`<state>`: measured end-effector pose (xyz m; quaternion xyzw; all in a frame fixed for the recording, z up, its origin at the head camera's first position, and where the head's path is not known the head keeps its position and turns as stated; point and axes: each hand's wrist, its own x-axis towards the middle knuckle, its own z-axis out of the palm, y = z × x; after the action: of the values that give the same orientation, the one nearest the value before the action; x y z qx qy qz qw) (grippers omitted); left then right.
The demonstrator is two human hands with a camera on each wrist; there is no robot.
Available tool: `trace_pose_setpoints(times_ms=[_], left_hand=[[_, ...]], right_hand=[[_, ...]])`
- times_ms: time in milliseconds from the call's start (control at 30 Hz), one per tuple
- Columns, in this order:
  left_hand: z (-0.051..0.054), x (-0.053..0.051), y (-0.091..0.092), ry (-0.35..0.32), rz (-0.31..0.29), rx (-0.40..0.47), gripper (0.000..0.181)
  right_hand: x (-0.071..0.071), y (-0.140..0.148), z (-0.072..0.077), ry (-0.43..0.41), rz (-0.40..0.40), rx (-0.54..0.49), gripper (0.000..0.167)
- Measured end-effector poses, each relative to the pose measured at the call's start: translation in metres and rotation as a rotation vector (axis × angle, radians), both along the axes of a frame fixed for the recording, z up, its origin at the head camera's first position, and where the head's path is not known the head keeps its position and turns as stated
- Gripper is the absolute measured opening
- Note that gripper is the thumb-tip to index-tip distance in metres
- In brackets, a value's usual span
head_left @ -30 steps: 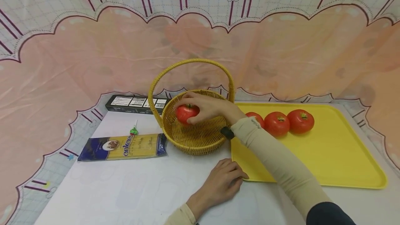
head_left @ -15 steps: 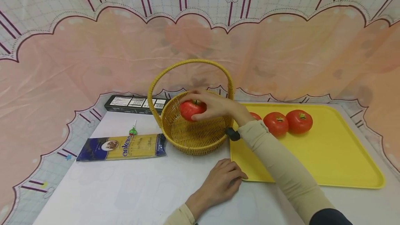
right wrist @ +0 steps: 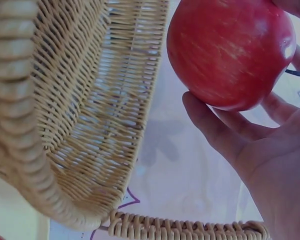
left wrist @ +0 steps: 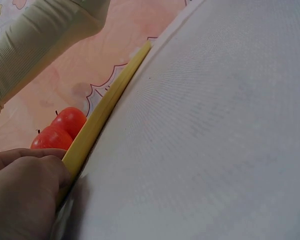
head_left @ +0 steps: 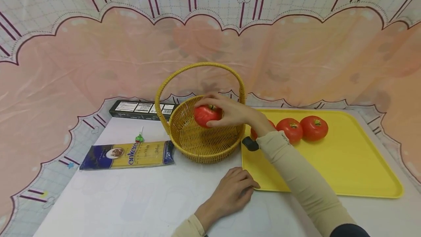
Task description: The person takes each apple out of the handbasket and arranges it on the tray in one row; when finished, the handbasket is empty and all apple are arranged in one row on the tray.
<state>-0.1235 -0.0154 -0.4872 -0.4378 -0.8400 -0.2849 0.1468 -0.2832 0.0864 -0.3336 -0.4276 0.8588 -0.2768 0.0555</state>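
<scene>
In the head view my right hand holds a red apple by its sides, over the yellow wicker basket and below its arched handle. The right wrist view shows the apple between fingers and thumb, apart from the basket wall. My left hand lies at the near left corner of the yellow tray. In the left wrist view its fingers hook over the tray rim. Several red apples sit in the tray, one partly hidden behind my right wrist.
Left of the basket lies a pack of spaghetti, with a small green-wrapped lollipop just behind it. A long black box stands farther back. A patterned cloth rises behind the white table.
My right hand has moved to the right with the apple, which is slightly higher over the basket. The left hand has stayed at the tray corner.
</scene>
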Motion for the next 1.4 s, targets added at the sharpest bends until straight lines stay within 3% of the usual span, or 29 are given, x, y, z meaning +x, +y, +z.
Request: trace_pose_setpoints(times_ms=[567, 1033, 1400], left_hand=[[-0.002, -0.001, -0.001, 0.003, -0.01, 0.01, 0.017], [0.0, -0.001, 0.0, -0.003, -0.004, 0.002, 0.018], [0.0, -0.001, 0.001, 0.004, -0.004, 0.013, 0.017]], right_hand=[[0.016, 0.016, -0.006, 0.078, -0.047, -0.07, 0.054], [0.025, 0.035, -0.012, 0.118, -0.045, -0.192, 0.054], [0.036, 0.051, -0.018, 0.085, -0.101, -0.196, 0.057]])
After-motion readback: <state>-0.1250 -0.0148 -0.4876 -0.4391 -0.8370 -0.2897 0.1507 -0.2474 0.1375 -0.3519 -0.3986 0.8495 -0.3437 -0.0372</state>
